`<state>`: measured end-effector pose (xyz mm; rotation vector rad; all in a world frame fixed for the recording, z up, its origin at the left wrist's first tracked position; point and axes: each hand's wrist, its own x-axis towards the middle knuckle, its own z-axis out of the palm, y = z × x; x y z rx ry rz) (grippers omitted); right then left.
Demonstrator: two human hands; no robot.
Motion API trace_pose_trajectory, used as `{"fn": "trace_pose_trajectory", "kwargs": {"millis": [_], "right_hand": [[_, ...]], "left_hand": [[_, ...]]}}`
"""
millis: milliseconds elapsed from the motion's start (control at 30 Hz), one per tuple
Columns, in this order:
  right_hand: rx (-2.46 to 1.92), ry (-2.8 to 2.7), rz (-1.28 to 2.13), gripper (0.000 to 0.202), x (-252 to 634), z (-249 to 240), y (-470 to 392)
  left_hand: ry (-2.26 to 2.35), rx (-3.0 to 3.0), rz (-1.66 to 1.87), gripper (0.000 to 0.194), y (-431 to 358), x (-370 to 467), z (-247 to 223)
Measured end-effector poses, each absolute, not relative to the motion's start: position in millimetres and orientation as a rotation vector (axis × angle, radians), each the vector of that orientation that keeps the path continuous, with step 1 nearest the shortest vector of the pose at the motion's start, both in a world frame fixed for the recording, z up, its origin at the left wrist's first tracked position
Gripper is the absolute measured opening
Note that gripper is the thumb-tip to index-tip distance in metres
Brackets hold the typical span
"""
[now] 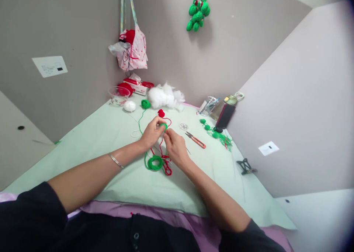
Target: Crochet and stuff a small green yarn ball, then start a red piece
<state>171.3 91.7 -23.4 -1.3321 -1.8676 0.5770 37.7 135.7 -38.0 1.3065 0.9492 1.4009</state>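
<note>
Your left hand (153, 132) has its thumb and index finger pinched nearly together on a small green yarn piece (163, 126), rounded in outline, held up above the middle of the table. Your right hand (176, 145) meets it from the other side, fingers curled in and their tips closed on the piece's lower edge; whether they also grip a slim tool, you cannot tell from here. Below your hands, a loose ring of green yarn (155, 163) lies on the smooth, pale green table cover (238, 196), beside a looped tangle of red yarn (167, 168). Just beyond your fingers is a little red bundle (161, 113), its strand curving back toward you. Farther off sit a compact green ball (145, 104), a rounded white ball (129, 106) and a fluffy, cloudlike heap of white stuffing (165, 97). To your right, near a shallow round clear dish (183, 126), lie metal-bladed snips (195, 140) with orange handles. Beyond them, plump green knitted-looking pods (215, 135) trail stringy ends. Plump green shapes of similar texture hang in a bunch (198, 16) against the matte grey wall (171, 41).
</note>
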Motion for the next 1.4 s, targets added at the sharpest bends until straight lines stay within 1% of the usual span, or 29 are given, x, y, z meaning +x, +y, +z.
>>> {"fn": "trace_pose_trajectory", "kwargs": {"millis": [100,233,400,467,567,633,767,867,900,1000,1100,1233,1400], "right_hand": [[-1.348,-1.899,0.515,0.019,168,-25,90],[-1.335,-1.931,0.455,0.020,182,-19,101],[-1.229,-1.903,0.354,0.016,196,-6,106],[-1.087,-1.827,0.544,0.022,195,-3,104],[-0.886,-1.631,0.954,0.037,194,0,102],[-0.861,-1.560,1.069,0.040,197,1,105],[-0.955,-1.500,1.132,0.024,207,1,112],[-1.119,-1.636,1.031,0.031,208,-2,112],[-1.155,-1.697,0.984,0.029,206,-3,111],[-1.206,-1.781,0.912,0.015,200,-8,109],[-1.249,-1.774,0.885,0.020,195,-12,109],[-1.256,-1.720,0.956,0.029,195,-14,113],[-1.261,-1.615,1.053,0.037,196,-15,115]], "left_hand": [[0.990,1.257,1.385,0.008,133,41,-39],[0.986,1.173,1.306,0.015,133,39,-37],[0.944,1.096,1.246,0.012,131,35,-34],[0.927,1.087,1.234,0.012,130,35,-34],[0.906,1.086,1.206,0.012,127,36,-34],[0.896,1.083,1.193,0.010,126,36,-34],[0.893,1.079,1.193,0.012,126,36,-33],[0.906,1.096,1.196,0.014,127,36,-33],[0.913,1.104,1.194,0.016,127,36,-34],[0.924,1.122,1.186,0.020,127,37,-38],[0.917,1.123,1.186,0.022,127,39,-40],[0.880,1.101,1.196,0.011,125,41,-38],[0.816,1.088,1.180,0.007,123,40,-34]]}}
